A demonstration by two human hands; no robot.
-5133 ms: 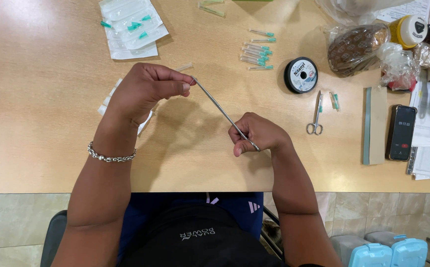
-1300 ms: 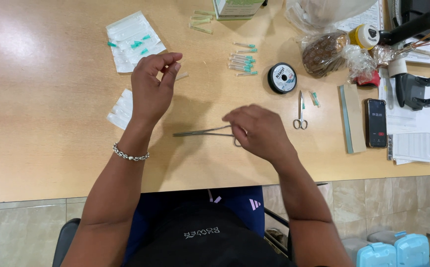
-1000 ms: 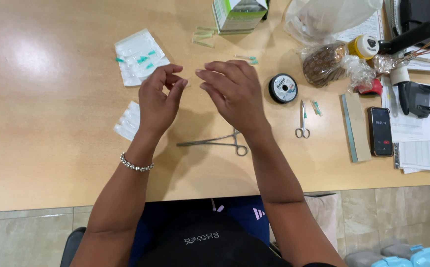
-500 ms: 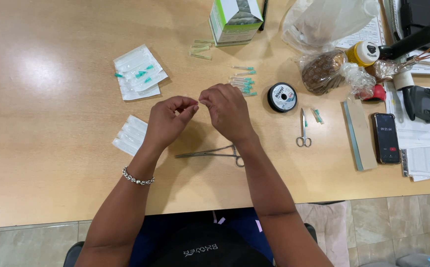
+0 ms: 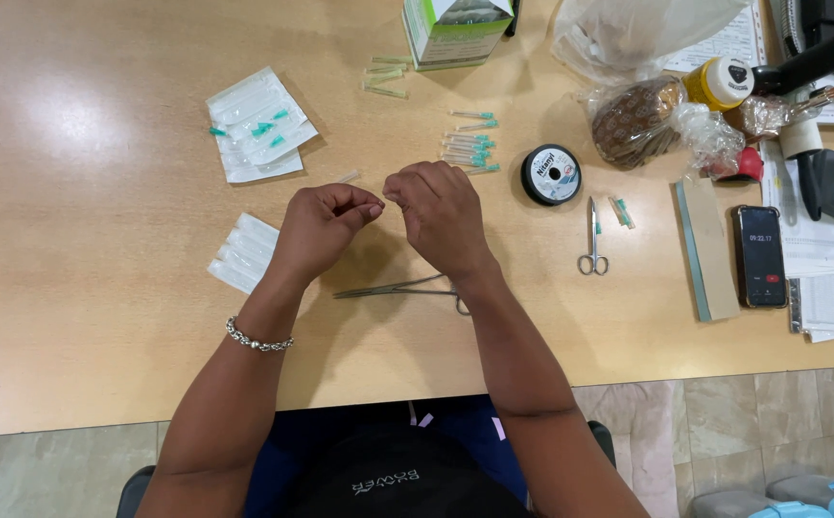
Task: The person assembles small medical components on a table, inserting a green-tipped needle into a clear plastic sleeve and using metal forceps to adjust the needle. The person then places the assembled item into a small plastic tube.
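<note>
My left hand (image 5: 326,219) and right hand (image 5: 436,206) pinched fingertip to fingertip, what they held too small to tell | slim steel forceps (image 5: 402,288) lay unheld on wooden desk (image 5: 100,288) | capped green-tipped needles (image 5: 469,149) waited untouched.

A light wooden table (image 5: 71,317) with glare stands over grey floor tiles (image 5: 781,422).

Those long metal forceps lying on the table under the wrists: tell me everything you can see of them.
The forceps are a long, slim, silvery metal instrument with scissor-style finger rings. They lie flat on the wooden table, almost level across the picture, tips pointing to the picture's left and rings at the right end. The right forearm crosses above the ring end and hides part of it. Whether the tips are clamped shut is too fine to tell. Neither the left hand nor the right hand touches them; both are raised, fingertips close together.
</note>
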